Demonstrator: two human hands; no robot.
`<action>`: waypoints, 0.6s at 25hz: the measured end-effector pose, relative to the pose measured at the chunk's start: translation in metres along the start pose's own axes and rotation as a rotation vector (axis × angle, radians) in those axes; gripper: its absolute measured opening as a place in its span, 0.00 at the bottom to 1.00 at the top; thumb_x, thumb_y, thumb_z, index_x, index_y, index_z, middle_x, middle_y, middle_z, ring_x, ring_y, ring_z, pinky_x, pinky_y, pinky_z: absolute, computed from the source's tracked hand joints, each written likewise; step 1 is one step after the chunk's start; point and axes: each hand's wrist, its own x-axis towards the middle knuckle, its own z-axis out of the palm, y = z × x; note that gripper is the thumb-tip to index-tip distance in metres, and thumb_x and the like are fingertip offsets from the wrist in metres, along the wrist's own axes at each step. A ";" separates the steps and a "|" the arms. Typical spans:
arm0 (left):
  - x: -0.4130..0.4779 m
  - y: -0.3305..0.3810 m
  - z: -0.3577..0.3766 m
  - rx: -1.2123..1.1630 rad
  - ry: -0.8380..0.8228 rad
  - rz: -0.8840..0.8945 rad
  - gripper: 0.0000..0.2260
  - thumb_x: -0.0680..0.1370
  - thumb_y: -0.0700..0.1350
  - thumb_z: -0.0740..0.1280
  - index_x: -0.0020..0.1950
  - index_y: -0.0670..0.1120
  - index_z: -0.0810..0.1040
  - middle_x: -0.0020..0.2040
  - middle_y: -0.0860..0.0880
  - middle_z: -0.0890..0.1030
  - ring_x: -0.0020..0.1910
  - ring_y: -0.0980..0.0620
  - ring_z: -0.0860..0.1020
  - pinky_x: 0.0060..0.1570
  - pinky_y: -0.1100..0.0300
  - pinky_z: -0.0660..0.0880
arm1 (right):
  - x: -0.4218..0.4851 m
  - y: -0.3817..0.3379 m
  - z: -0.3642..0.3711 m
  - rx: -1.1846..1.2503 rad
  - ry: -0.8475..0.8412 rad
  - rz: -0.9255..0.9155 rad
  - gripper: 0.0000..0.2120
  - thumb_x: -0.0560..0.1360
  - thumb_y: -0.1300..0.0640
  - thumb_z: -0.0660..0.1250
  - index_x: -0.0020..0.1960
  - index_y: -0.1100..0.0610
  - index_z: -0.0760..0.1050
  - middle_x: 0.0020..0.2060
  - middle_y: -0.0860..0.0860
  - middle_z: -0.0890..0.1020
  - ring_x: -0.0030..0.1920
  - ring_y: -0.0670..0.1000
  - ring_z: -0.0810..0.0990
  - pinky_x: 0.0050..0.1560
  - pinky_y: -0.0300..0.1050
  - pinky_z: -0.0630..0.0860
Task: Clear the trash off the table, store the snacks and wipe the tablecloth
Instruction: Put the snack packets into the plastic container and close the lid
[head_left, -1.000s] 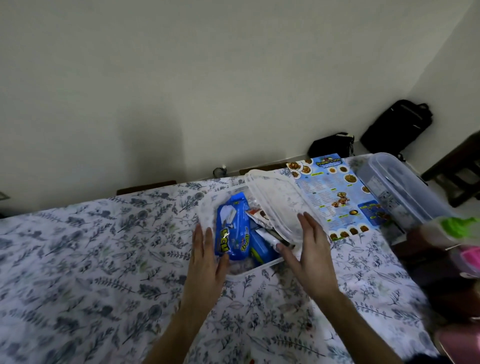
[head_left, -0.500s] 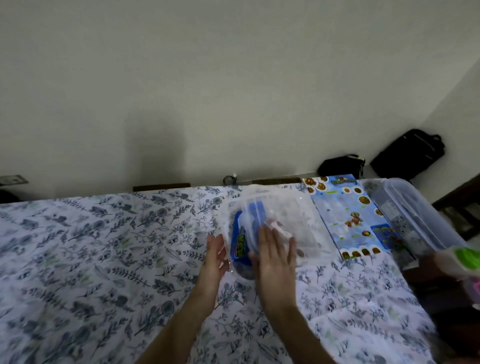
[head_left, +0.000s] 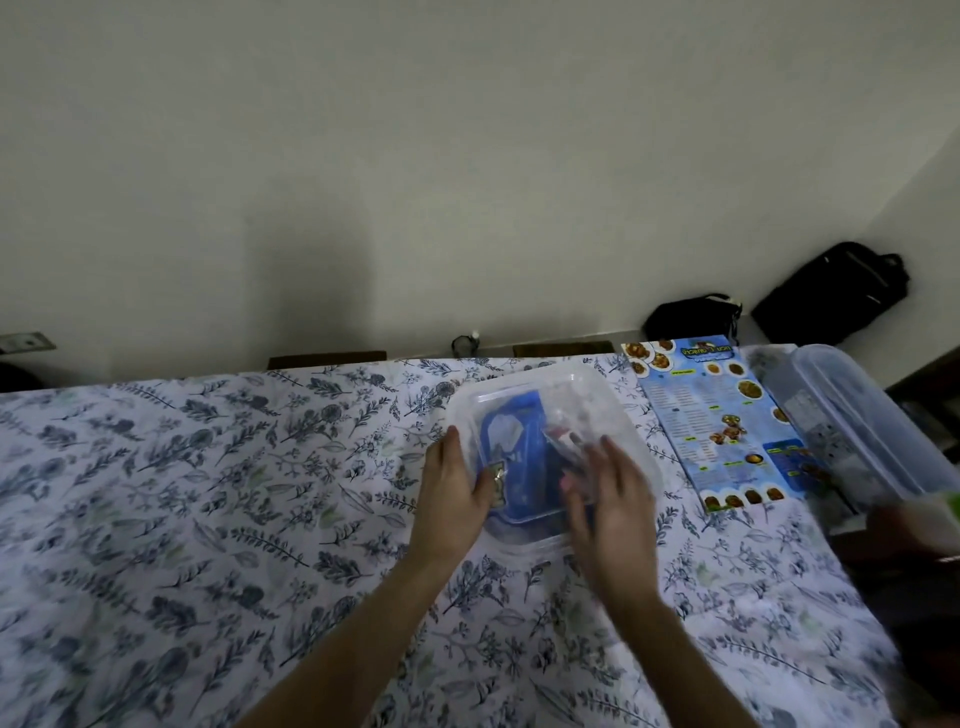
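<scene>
A clear plastic snack box (head_left: 618, 415) with its lid on sits on the floral tablecloth (head_left: 208, 493) near the table's far edge. Blue snack packets (head_left: 514, 431) and a red-and-white wrapper show through the lid. My left hand (head_left: 457, 499) lies against the box's left side with the fingers fairly straight and the thumb over the lid edge. My right hand (head_left: 613, 504) rests flat on the lid's front right part, fingers spread; it is blurred.
A blue menu sheet (head_left: 711, 421) lies right of the box. A larger clear lidded container (head_left: 852, 415) stands at the table's right edge. Two black bags (head_left: 831, 291) lie on the floor by the wall. Chair backs (head_left: 327, 358) show behind the table.
The lid, held tilted open a second ago, now lies flat on the box. My right hand has slid across the lid toward its right front part. My left hand stays at the box's left side.
</scene>
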 end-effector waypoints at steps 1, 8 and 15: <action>0.001 -0.001 0.003 0.042 0.018 0.023 0.29 0.80 0.50 0.61 0.77 0.41 0.54 0.75 0.40 0.61 0.74 0.43 0.61 0.72 0.53 0.60 | 0.016 0.011 -0.004 -0.046 0.000 0.059 0.27 0.78 0.41 0.51 0.71 0.56 0.64 0.71 0.57 0.67 0.71 0.58 0.65 0.69 0.57 0.64; -0.010 0.003 0.026 0.190 0.163 0.090 0.27 0.82 0.49 0.57 0.77 0.41 0.53 0.78 0.43 0.58 0.76 0.45 0.57 0.75 0.56 0.55 | 0.044 0.036 -0.002 -0.200 -0.224 0.149 0.25 0.80 0.44 0.55 0.75 0.48 0.57 0.75 0.59 0.58 0.71 0.64 0.62 0.67 0.59 0.64; 0.012 0.020 0.028 0.220 0.123 0.018 0.28 0.82 0.44 0.55 0.77 0.38 0.46 0.77 0.38 0.53 0.77 0.42 0.53 0.76 0.53 0.54 | 0.047 0.034 -0.004 -0.243 -0.279 0.129 0.31 0.77 0.37 0.49 0.77 0.44 0.47 0.73 0.59 0.59 0.68 0.63 0.65 0.63 0.59 0.68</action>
